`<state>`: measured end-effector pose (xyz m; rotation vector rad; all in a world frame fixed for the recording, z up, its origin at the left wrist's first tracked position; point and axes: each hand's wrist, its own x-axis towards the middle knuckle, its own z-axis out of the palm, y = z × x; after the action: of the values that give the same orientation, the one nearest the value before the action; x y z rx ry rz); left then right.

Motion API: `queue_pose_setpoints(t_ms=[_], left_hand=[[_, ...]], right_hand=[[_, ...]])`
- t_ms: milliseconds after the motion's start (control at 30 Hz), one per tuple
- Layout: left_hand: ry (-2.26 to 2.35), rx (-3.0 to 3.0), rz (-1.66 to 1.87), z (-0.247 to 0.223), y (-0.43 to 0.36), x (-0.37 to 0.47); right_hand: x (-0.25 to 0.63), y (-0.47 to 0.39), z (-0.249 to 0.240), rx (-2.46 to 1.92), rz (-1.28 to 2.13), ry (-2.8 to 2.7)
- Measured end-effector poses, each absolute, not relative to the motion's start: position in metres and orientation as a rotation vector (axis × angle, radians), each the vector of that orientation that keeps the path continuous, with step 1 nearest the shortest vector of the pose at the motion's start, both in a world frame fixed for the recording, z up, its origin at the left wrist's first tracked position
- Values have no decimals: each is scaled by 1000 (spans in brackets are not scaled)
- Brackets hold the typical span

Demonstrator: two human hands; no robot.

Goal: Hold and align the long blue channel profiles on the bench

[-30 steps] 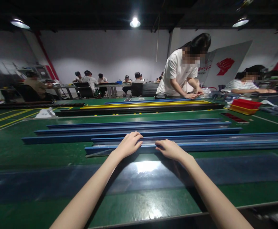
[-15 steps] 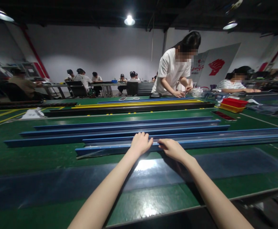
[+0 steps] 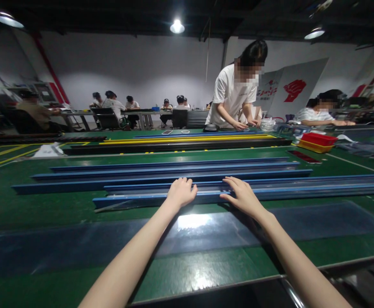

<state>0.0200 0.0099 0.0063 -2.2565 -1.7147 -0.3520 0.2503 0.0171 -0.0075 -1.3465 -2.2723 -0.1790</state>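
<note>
A long blue channel strip (image 3: pixel 289 190) runs across the green table (image 3: pixel 161 273) in front of me. My left hand (image 3: pixel 182 192) reaches over its raised edges, fingers wrapped across the far edge and thumb toward the near one. To the right, my right hand (image 3: pixel 240 193) is at the same strip with its thumb and fingers spread, the thumb by the near edge. Whether the right fingertips touch it is too small to tell. Behind the hands lie more blue strips (image 3: pixel 78 185). Nearer me, a clear plastic sheet (image 3: pixel 315 220) lies flat.
Black strips (image 3: pixel 174 148) and yellow strips (image 3: pixel 187 139) lie farther back. A red bin (image 3: pixel 318 139) on a yellow one and a dark red phone (image 3: pixel 304 156) are at right. Across the table, a person in white (image 3: pixel 233 92) bends over. Others sit behind.
The right hand has moved right, away from the left hand, and its fingers have spread. My left hand sits slightly farther left on the strip, whose left end has also shifted left.
</note>
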Motion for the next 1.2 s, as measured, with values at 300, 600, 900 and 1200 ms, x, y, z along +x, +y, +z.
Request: queue_pose_setpoints(t_ms=[300,600,900,1200], left_hand=[[-1793,-2233,-289,10,-1,-14],[-1753,-2280,-223,19,4,-5],[-1799,-2239,-277,11,7,-3],[-1902,-2183,-293,12,5,-31]], right_hand=[[220,16,-1,-1383,-138,-2371],[161,11,1,-1319,-162,-2406],[150,9,-1,-1230,-92,-2453],[223,20,-3,-1319,-78,-2424]])
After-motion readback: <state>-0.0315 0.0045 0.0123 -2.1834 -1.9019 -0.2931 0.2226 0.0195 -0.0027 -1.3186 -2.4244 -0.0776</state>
